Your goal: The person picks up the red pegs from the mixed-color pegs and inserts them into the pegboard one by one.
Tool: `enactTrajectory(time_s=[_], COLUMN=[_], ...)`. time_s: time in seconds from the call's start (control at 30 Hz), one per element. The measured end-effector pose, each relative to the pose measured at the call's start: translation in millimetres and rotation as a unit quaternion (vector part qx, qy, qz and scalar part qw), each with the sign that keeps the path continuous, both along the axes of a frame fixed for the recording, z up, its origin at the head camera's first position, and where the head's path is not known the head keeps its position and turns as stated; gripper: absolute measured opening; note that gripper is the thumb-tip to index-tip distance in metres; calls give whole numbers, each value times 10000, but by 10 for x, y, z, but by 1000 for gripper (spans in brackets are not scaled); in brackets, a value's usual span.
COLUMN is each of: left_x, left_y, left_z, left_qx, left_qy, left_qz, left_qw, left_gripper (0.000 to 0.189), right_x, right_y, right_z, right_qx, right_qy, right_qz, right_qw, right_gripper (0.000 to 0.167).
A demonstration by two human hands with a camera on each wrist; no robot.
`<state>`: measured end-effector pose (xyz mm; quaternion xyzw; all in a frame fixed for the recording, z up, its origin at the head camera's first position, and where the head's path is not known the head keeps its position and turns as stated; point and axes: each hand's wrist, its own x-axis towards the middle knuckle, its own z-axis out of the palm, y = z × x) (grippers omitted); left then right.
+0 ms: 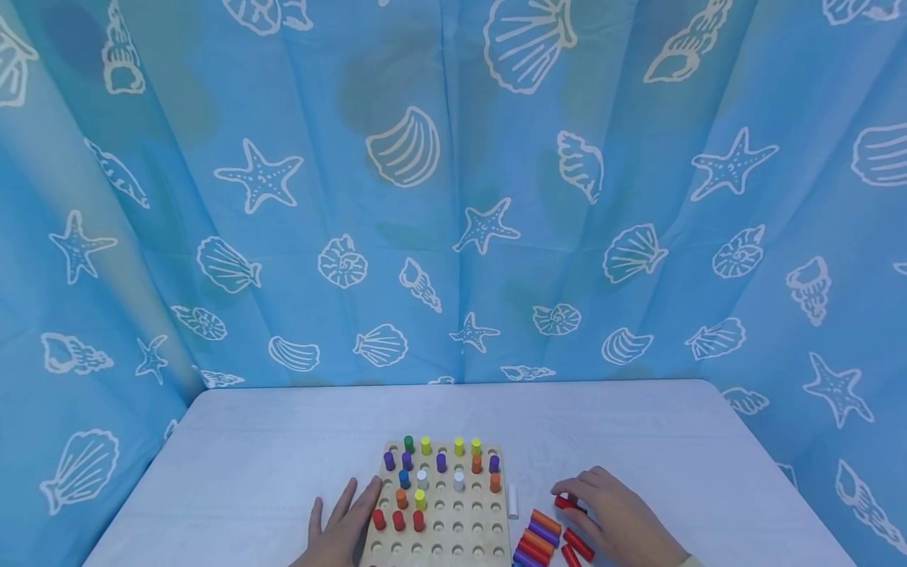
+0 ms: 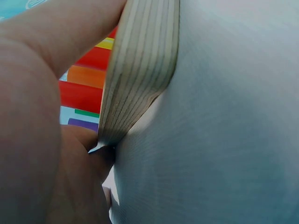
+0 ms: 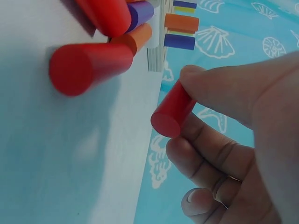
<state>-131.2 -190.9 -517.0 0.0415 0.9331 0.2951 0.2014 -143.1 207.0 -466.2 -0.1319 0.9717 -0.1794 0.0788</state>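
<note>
My right hand (image 1: 611, 510) pinches a red wooden peg (image 3: 174, 109) between thumb and fingers, with the peg tilted above the white table. The left hand (image 1: 342, 529) rests along the left side of a square wooden pegboard (image 1: 448, 543), its fingers spread and fairly straight. In the left wrist view, the board's layered edge (image 2: 140, 70) shows close beside the thumb and fingers. Several coloured pegs stand in the board's holes, among them a row of red pegs (image 1: 399, 520) at the left and yellow pegs (image 1: 459, 447) at the back.
Right of the board lies a cluster of loose pegs: orange (image 1: 546, 521), purple (image 1: 544, 533) and red (image 1: 579, 543). A white peg (image 1: 513, 502) lies along the board's right edge. Behind the table (image 1: 283, 425) hangs a blue curtain (image 1: 439, 236) with shell prints.
</note>
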Motion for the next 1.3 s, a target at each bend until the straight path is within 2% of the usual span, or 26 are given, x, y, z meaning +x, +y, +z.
enactTrajectory(time_s=[0.2, 0.57, 0.83, 1.03, 1.3], left_x=[15, 25, 23, 18, 15], left_y=[2, -7, 9, 30, 19], left_z=[16, -8, 15, 59, 23], left_qx=[-77, 216, 93, 82, 86], left_qy=[41, 141, 117, 85, 74], left_qz=[-36, -75, -12, 25, -27], left_qw=[10000, 9996, 9999, 9999, 9999], left_gripper=[132, 123, 124, 125, 124], right_x=[-4, -7, -27, -32, -44], right_y=[-46, -136, -200, -269, -388], right_z=[3, 20, -18, -10, -32], right_qx=[12, 94, -30, -195, -286], right_qy=[42, 244, 395, 385, 404], right_qz=[58, 302, 580, 580, 775], right_qw=[10000, 9992, 9975, 9974, 9958], right_gripper=[30, 29, 30, 30, 29])
